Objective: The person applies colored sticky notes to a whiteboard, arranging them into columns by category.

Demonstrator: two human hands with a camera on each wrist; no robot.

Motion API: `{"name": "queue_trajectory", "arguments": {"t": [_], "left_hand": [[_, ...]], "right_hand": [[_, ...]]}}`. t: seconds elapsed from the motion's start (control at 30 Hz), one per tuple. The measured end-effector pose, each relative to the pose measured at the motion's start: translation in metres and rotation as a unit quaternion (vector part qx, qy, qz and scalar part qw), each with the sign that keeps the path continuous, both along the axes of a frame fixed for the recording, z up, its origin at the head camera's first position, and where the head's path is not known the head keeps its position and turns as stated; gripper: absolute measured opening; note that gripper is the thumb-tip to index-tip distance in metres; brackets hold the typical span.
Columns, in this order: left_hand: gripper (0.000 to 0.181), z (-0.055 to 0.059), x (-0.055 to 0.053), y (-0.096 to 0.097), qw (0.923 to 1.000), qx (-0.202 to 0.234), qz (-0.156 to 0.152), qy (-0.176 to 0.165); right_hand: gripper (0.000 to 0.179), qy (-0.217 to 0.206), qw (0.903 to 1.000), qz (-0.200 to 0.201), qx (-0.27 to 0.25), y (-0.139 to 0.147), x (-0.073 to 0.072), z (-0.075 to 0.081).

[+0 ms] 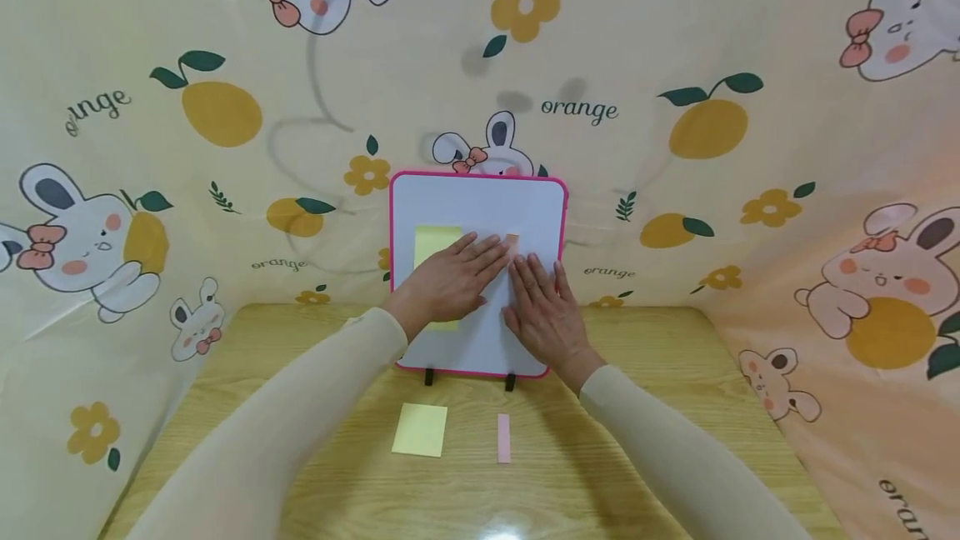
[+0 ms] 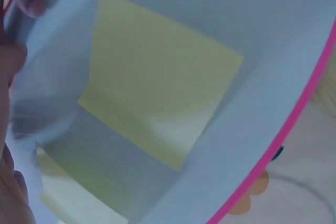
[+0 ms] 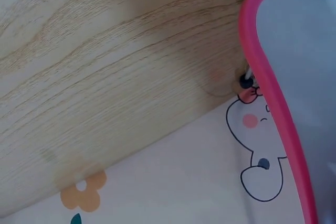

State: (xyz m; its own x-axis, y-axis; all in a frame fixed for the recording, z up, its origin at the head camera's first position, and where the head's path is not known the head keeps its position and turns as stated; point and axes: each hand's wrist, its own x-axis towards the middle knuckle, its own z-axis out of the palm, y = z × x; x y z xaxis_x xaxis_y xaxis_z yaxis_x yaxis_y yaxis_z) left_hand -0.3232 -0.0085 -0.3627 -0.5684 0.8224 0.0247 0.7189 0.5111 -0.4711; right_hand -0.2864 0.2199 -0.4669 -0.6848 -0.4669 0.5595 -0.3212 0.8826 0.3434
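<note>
A whiteboard (image 1: pixel 480 200) with a pink frame stands upright on the table. My left hand (image 1: pixel 456 277) lies on its face with straight fingers, the tips beside a small orange strip (image 1: pixel 512 239). Just below the strip, my right hand (image 1: pixel 551 319) rests on the board, fingers straight and spread a little. Yellow sticky notes are on the board's left half: one (image 1: pixel 435 242) shows above my left hand, another (image 1: pixel 447 326) below it. The left wrist view shows two, a whole note (image 2: pixel 163 80) and a partly cut-off one (image 2: pixel 79 187). My right hand is outside the right wrist view.
On the wooden table (image 1: pixel 315 440), in front of the board, lie a yellow sticky note (image 1: pixel 420 430) and a narrow pink strip (image 1: pixel 504 438). Two black feet (image 1: pixel 510 382) hold the board. Printed cloth with rabbits and oranges surrounds the table at the back and sides.
</note>
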Motion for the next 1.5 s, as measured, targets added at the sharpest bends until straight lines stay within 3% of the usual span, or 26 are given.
{"name": "queue_trajectory", "arguments": {"t": [0.3, 0.43, 0.63, 0.8, 1.1, 1.33, 1.5], "left_hand": [[0.082, 0.007, -0.01, 0.002, 0.9981, -0.049, -0.008, 0.036], [0.081, 0.012, -0.014, 0.003, 0.9981, -0.048, -0.009, 0.037], [0.081, 0.019, -0.015, 0.006, 0.9984, -0.047, 0.012, 0.03], [0.082, 0.016, -0.013, 0.008, 0.9992, -0.032, 0.021, 0.014], [0.081, 0.018, -0.017, 0.009, 0.999, -0.027, 0.024, 0.026], [0.081, 0.013, -0.013, 0.008, 0.9995, -0.011, 0.023, 0.017], [0.08, 0.013, -0.016, 0.008, 0.9993, -0.019, 0.014, 0.03]], "right_hand": [[0.078, -0.002, 0.9999, -0.007, 0.009, 0.0, 0.0, 0.004], [0.079, -0.014, 0.9995, -0.018, 0.022, 0.002, 0.0, 0.006], [0.081, -0.018, 0.9993, -0.02, 0.027, 0.003, 0.002, 0.007], [0.083, -0.033, 0.9986, -0.027, 0.03, 0.002, 0.003, 0.007], [0.084, -0.045, 0.9975, -0.037, 0.039, 0.002, 0.006, 0.006], [0.085, -0.037, 0.9979, -0.033, 0.04, 0.001, 0.006, 0.005], [0.085, -0.044, 0.9973, -0.039, 0.043, 0.002, 0.006, 0.005]]}}
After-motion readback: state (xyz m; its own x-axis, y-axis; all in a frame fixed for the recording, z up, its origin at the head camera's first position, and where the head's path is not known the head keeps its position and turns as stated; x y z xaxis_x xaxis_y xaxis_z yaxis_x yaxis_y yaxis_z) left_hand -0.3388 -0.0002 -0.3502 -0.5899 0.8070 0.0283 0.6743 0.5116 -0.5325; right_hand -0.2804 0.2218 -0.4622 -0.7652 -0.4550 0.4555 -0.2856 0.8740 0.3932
